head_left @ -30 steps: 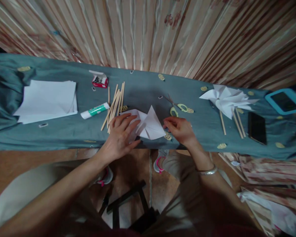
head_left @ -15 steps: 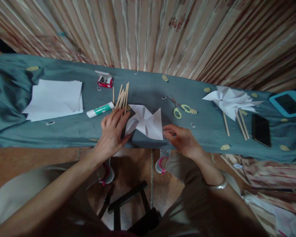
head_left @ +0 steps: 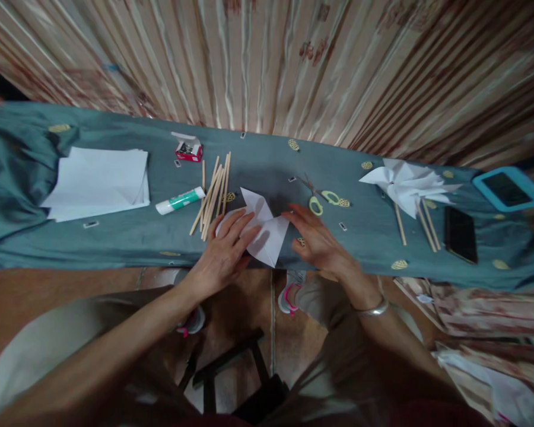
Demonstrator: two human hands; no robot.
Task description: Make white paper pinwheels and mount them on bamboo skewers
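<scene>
A white paper pinwheel (head_left: 269, 234) with folded blades lies near the front edge of the cloth-covered table. My left hand (head_left: 225, 249) rests over its left side, fingers spread and lying on the paper, hiding part of that blade. At the pinwheel's right corner is my right hand (head_left: 314, 234), its fingertips touching the tip, thumb and fingers apart. Several thin wooden sticks (head_left: 214, 193) lie just beyond my left hand. Beside them is a white and green glue stick (head_left: 180, 200). Scissors (head_left: 318, 194) with light green handles lie beyond my right hand.
On the left is a stack of white paper (head_left: 100, 181). A small red box (head_left: 189, 153) of metal bits stands open at the back. To the right lie finished-looking pinwheels on sticks (head_left: 404, 184), a black phone (head_left: 460, 234) and a blue-framed device (head_left: 509, 187).
The pinwheel has turned and shifted slightly toward me. My left hand has moved off the sticks onto the paper. My right hand has risen to the pinwheel's right tip.
</scene>
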